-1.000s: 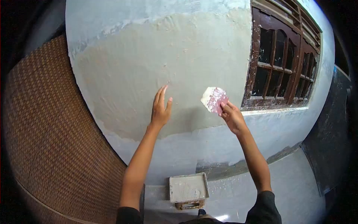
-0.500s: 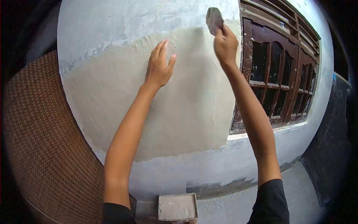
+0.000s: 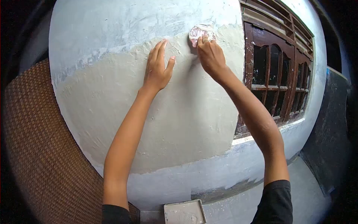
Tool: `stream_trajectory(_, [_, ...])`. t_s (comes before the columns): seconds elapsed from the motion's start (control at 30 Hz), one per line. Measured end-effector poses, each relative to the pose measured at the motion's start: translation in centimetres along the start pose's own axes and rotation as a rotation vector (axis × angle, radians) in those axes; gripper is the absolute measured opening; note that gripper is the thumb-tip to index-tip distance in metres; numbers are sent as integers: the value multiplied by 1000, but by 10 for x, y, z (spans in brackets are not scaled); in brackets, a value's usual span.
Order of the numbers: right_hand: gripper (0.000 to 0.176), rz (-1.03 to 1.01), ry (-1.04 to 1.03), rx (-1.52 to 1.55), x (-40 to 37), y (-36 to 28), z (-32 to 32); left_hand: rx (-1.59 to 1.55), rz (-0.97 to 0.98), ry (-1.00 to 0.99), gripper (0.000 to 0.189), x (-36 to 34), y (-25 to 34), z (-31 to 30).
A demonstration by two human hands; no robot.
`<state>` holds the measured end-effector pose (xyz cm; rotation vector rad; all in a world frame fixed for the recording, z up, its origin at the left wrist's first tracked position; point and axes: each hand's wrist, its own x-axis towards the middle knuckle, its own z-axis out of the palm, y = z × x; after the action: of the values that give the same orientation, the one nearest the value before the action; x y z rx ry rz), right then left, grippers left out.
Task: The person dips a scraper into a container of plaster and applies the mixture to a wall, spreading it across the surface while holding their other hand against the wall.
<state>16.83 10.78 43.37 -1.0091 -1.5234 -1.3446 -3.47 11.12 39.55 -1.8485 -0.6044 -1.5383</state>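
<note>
A flat scraper (image 3: 201, 33), its face smeared with pale putty, is held in my right hand (image 3: 212, 58) near the upper edge of the coated area, left of the window. Fingers and thumb are closed on its lower part, hiding the grip. My left hand (image 3: 158, 69) rests open against the wall, or just off it, with the thumb apart from the fingers. Beige, slightly ridged putty (image 3: 112, 97) covers a broad patch of the bluish-white wall (image 3: 97, 26), under and around both hands.
To the right is a brown wooden window (image 3: 278, 71) with dark panes and a slatted vent above. Below stands a tray (image 3: 165, 215) of putty on the grey floor (image 3: 235, 207). A woven brown panel (image 3: 48, 142) borders the left side; a dark panel (image 3: 324, 134) stands far right.
My right hand has moved left and down with the scraper, whose putty-smeared face now shows. My left hand stays in nearly the same spot. The view has shifted slightly.
</note>
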Motion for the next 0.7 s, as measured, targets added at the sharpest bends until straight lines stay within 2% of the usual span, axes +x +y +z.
stream_trajectory(0.07, [18,-72,-108,0,2,1,-10,-13,10,2,54,1,-2,-2])
stream_trajectory(0.17, [13,-106,-139,134,4,5,-14,-54,-7,-18,56,0,-4,-4])
stream_trajectory(0.3, [13,-164,-217,41,1,6,-21,-27,11,-30,57,-1,-6,-5])
stream_trajectory(0.5, [14,-222,-233,128,-28,12,-21,4,71,5,55,1,-6,2])
stream_trajectory(0.57, [17,-253,-292,-13,-41,19,-10,21,82,5,56,4,-4,6])
stream_trajectory(0.6, [20,-279,-127,46,-47,19,-16,45,87,1,56,6,-3,8])
stream_trajectory(0.63, [20,-279,-126,45,-51,22,-22,69,94,-1,57,8,-2,10])
stream_trajectory(0.7, [23,-343,42,143,-55,29,-38,107,97,7,58,14,-3,13])
